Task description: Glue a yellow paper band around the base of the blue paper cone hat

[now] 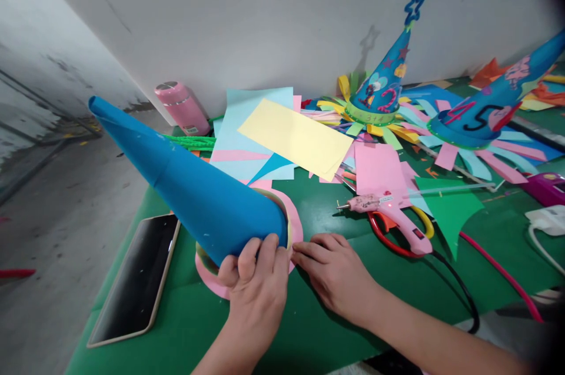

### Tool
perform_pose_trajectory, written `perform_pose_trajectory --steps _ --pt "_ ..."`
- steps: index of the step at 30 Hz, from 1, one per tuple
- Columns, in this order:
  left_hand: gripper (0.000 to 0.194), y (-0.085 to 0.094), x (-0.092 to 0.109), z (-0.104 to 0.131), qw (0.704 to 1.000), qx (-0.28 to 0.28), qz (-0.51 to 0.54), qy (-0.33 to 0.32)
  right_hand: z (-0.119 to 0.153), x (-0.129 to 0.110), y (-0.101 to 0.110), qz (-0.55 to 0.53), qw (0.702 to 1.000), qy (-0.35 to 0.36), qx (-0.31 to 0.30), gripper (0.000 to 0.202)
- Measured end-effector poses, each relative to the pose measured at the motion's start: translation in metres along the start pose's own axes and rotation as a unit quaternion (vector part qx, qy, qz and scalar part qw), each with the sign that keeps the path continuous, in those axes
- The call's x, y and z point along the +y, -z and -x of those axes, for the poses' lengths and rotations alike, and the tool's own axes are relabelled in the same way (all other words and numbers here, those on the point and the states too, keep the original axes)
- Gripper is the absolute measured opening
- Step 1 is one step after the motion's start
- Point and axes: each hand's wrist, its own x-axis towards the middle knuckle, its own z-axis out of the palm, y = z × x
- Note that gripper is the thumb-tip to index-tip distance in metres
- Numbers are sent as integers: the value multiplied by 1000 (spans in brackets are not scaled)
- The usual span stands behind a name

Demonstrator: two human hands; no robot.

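A tall blue paper cone (185, 192) leans to the upper left, its wide end inside a pale yellow band on a pink paper ring (296, 216). My left hand (260, 286) lies over the near side of the cone's base, fingers bent against the blue paper and the band. At the right edge of the ring, my right hand (333, 272) pinches the rim where pink and yellow paper meet. Its fingertips are close to those of my left hand, and the fingers on the underside are hidden.
A phone (135, 281) lies left, a pink bottle (183, 107) behind it. Paper sheets (295, 136) lie at the back. A pink glue gun (392, 213) rests on scissors (379, 239) at right, near two decorated cone hats (382, 89) and a cable.
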Motion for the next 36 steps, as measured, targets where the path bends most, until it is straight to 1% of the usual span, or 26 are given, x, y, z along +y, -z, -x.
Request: perform_pose_trajectory --steps 12,15,21,27,36 --pt "15 2 1 1 1000 -16 4 0 1 -1 1 3 1000 -2 5 40" --pt "14 1 1 0 1000 -13 -2 -2 0 -1 1 2 1000 -3 3 40" --pt "15 -2 4 -1 1000 17 8 0 0 -2 1 -3 1000 -4 -1 39" --pt "14 -3 8 -1 1000 11 8 14 -1 -2 1 3 1000 -5 -8 34" --pt "14 -6 9 -1 999 18 15 32 -1 -1 2 7 1000 -2 1 41"
